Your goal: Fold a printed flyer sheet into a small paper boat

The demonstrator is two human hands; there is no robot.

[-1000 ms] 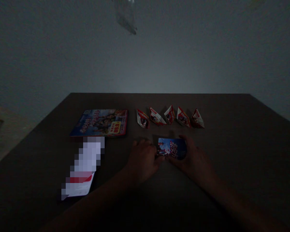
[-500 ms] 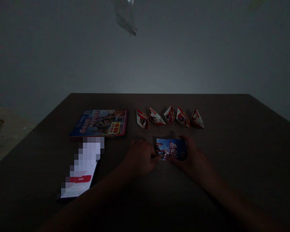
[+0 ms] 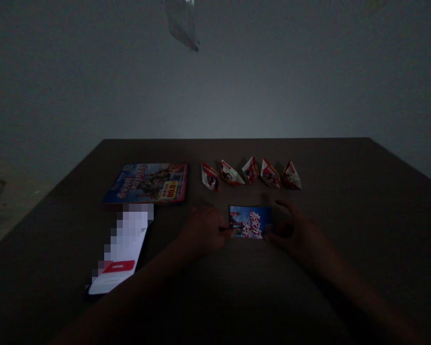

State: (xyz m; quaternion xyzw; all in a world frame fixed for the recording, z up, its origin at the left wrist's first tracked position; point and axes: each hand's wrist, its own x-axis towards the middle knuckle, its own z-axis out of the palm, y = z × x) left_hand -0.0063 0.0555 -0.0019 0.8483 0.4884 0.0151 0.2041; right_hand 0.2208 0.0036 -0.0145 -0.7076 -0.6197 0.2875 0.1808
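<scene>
A small blue printed paper (image 3: 250, 222) with white and red lettering lies on the dark table before me. At its left edge my left hand (image 3: 209, 229) is closed, thumb and fingers pinching the lower left corner. To the right of the paper, my right hand (image 3: 297, 232) has its thumb and index finger spread apart. The thumb tip is close to the paper's lower right corner; in the dim light I cannot tell whether it touches. Several folded red and white paper boats (image 3: 250, 170) stand in a row beyond the paper.
A blue printed booklet (image 3: 147, 183) with a yellow price label lies at the back left. A lit phone (image 3: 124, 249), its screen partly blurred out, lies below it beside my left forearm. The wooden table (image 3: 345, 191) meets a pale wall; a clear plastic bag (image 3: 182, 24) hangs there.
My right hand has drawn slightly right, and its fingers have come off the paper's right side, showing more of the lettering. My left hand has shifted slightly left and keeps its pinch.
</scene>
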